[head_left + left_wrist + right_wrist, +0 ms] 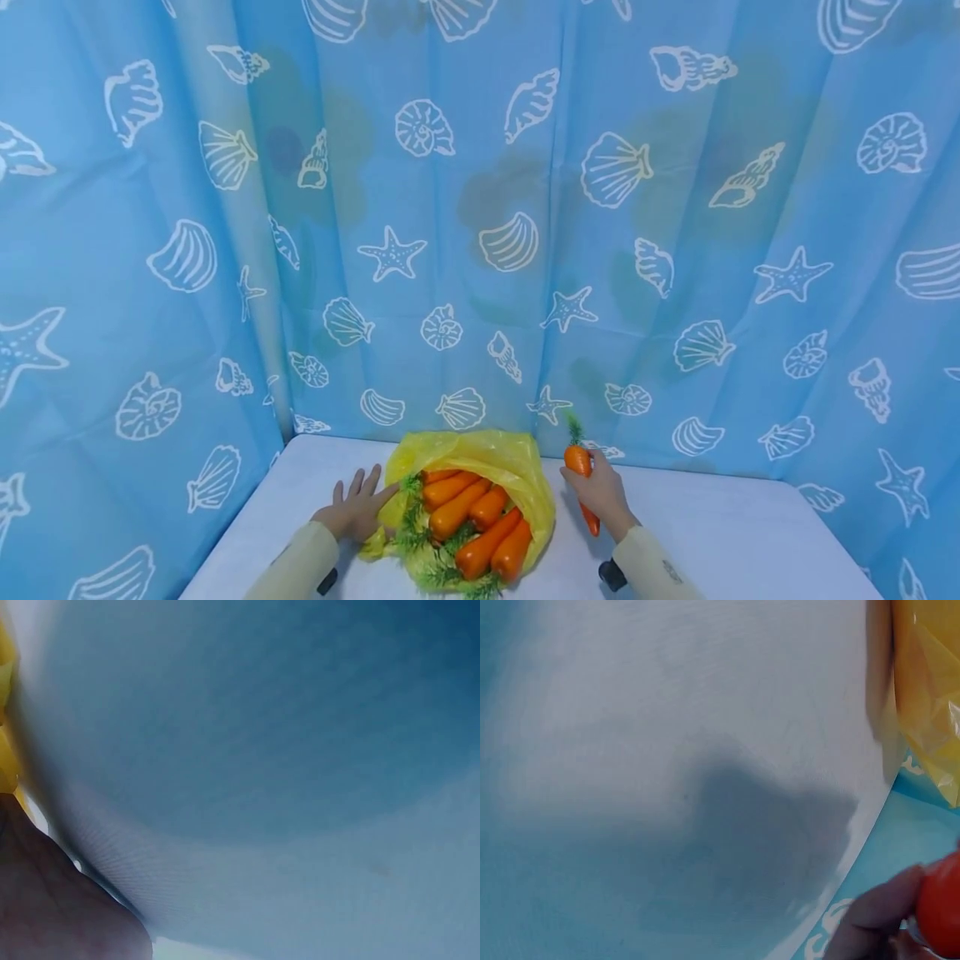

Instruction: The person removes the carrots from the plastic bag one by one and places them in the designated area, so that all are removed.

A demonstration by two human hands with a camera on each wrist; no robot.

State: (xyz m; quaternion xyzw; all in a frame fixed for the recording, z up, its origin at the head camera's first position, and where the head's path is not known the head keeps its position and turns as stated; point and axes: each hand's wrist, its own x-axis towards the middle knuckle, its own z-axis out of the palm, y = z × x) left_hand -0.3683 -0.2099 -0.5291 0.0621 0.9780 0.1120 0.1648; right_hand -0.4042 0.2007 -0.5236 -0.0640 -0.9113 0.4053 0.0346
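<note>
A yellow plastic bag (542,496) lies on the table, its mouth toward me. Inside it rest several orange carrots (456,510) with green leafy tops (411,533), the tops pointing toward the left and front. My left hand (356,507) is at the bag's left edge, fingers spread and straight, the fingertips nearest the bag right at its rim. To the right of the bag, my right hand (604,493) grips one carrot (577,458) around its body, leafy end up and tip down. The right wrist view shows the thumb side of that hand against the carrot (941,907).
The table (720,533) has a white cover and reaches to both sides of the bag. A blue curtain (480,317) with white shell and starfish prints hangs close behind the table and along its left side.
</note>
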